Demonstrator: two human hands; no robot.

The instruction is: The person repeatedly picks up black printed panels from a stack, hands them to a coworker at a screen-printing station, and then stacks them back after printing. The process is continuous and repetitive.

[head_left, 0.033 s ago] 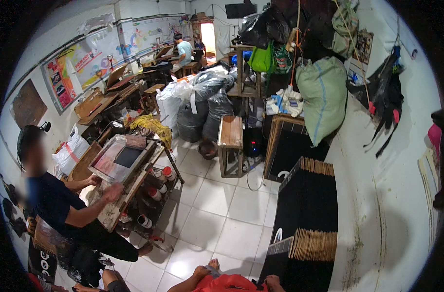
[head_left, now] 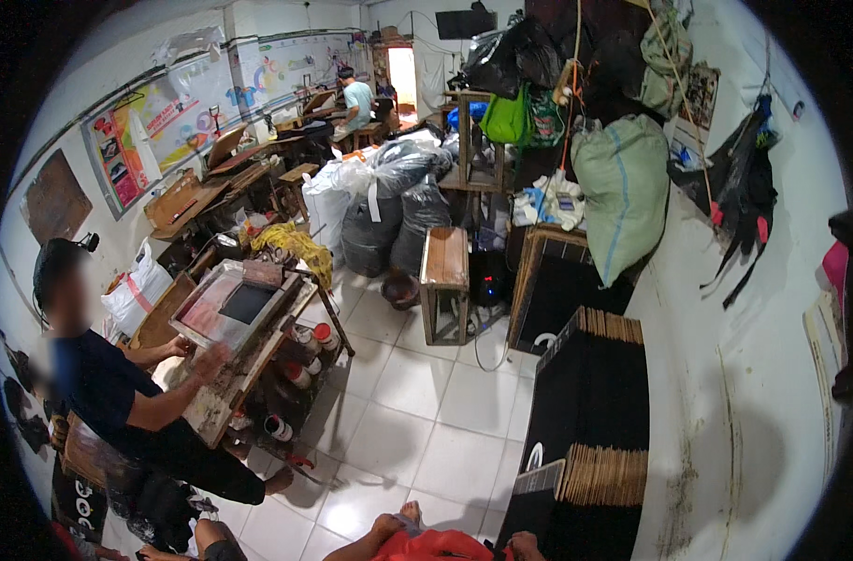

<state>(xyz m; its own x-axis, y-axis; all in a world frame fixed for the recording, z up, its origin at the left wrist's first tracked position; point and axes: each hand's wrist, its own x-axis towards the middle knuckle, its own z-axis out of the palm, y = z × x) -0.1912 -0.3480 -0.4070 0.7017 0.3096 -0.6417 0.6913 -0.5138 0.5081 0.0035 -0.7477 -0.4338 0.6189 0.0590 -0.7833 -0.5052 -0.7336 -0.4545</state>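
Note:
At the lower edge, my left hand (head_left: 387, 525) rests by grey cloth on my leg, beside my red shirt (head_left: 436, 546). My right hand (head_left: 524, 542) hangs low on the other side of the shirt. Both hands are small and partly cut off, and their fingers do not show clearly. Nothing is visible in either one. Closest to my right hand is a stack of black boards (head_left: 595, 528) with pale brown edges, standing along the right wall.
A person in dark clothes (head_left: 104, 383) works at left with a framed screen (head_left: 223, 318) on a worktable (head_left: 211, 411). Jars (head_left: 297, 374) stand beneath. Stuffed bags (head_left: 370, 234), a wooden stand (head_left: 444, 257) and a green sack (head_left: 620, 192) lie ahead. Another person (head_left: 356, 101) sits far back.
The person at the worktable has shifted a hand slightly up and to the left along the framed screen. My view has moved a little; my own hands look unchanged.

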